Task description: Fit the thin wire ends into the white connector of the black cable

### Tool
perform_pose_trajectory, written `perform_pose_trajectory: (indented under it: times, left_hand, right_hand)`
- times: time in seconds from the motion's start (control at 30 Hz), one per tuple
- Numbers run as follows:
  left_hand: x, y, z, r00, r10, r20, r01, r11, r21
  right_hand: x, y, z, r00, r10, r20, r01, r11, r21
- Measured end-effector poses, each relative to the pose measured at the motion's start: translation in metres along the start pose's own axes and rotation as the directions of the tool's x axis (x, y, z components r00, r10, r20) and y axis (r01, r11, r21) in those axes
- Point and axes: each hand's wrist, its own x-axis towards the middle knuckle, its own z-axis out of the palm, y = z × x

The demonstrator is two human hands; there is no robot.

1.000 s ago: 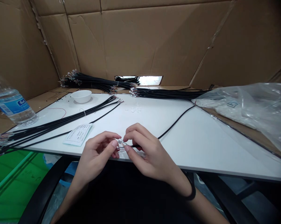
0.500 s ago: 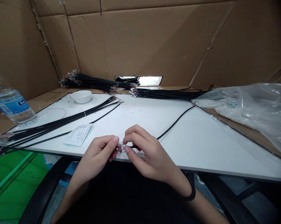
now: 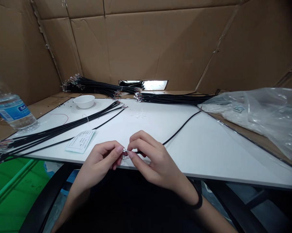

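**Tight pinch at the front edge**

Here's the left hand (image 3: pixel 99 163) with the right hand (image 3: pixel 155 168), fingertips meeting on the wired end of a black cable (image 3: pixel 182 129), right over the front edge of the white worktop (image 3: pixel 209 152)! A printed card (image 3: pixel 80 141) sits just left, with a long cable bundle (image 3: pixel 56 131) beside it, and more bundles (image 3: pixel 175 98) line the far edge.

Neither the paper slip (image 3: pixel 80 141) nor the bottle's blue label (image 3: pixel 14 111) is legible.

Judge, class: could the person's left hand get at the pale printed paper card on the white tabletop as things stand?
Probably yes: the left hand is close to the card, with nothing between them on the white tabletop. It would first have to release the thin wire ends it pinches.
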Motion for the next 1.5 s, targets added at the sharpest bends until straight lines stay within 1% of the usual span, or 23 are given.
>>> perform_pose_trajectory:
  times: [0.2, 0.33, 0.47, 0.6, 0.73, 0.87, 1.13, 1.27, 1.5]
  left_hand:
    - [-0.0013, -0.0008, -0.0018, 1.000, -0.009, 0.008, 0.009, 0.998, -0.067]
    - [-0.0003, -0.0009, -0.0031, 1.000, -0.008, 0.029, 0.011, 0.994, -0.107]
    - [0.0001, -0.0011, -0.0034, 0.999, 0.017, 0.028, -0.013, 0.990, -0.141]
    - [-0.0010, -0.0016, -0.0030, 0.999, 0.029, 0.016, -0.026, 0.985, -0.170]
    - [-0.0019, -0.0017, -0.0027, 1.000, 0.015, 0.010, -0.013, 0.984, -0.176]
    - [-0.0018, -0.0010, -0.0020, 1.000, 0.017, 0.008, -0.016, 0.990, -0.139]
    - [-0.0025, -0.0003, -0.0012, 0.998, -0.003, 0.058, 0.008, 0.996, -0.085]
    - [-0.0028, -0.0001, -0.0011, 0.997, -0.010, 0.075, 0.014, 0.998, -0.055]
    - [-0.0028, 0.0001, -0.0010, 0.997, -0.028, 0.073, 0.028, 1.000, -0.001]
  right_hand:
    - [-0.0014, 0.0013, 0.0005, 0.998, -0.042, -0.045, 0.043, 0.999, 0.029]
    - [-0.0023, 0.0019, 0.0015, 0.990, -0.082, -0.117, 0.086, 0.996, 0.028]
    - [-0.0040, 0.0026, 0.0028, 0.973, -0.120, -0.195, 0.118, 0.993, -0.023]
    - [-0.0062, 0.0036, 0.0044, 0.954, -0.190, -0.233, 0.168, 0.980, -0.110]
    - [-0.0072, 0.0041, 0.0057, 0.947, -0.217, -0.237, 0.179, 0.969, -0.171]
    - [-0.0077, 0.0046, 0.0061, 0.956, -0.207, -0.209, 0.168, 0.967, -0.190]
    - [-0.0079, 0.0051, 0.0057, 0.957, -0.220, -0.188, 0.179, 0.960, -0.215]
    - [-0.0053, 0.0032, 0.0048, 0.961, -0.198, -0.193, 0.159, 0.967, -0.201]
    - [-0.0026, 0.0026, 0.0030, 0.975, -0.158, -0.156, 0.125, 0.971, -0.204]
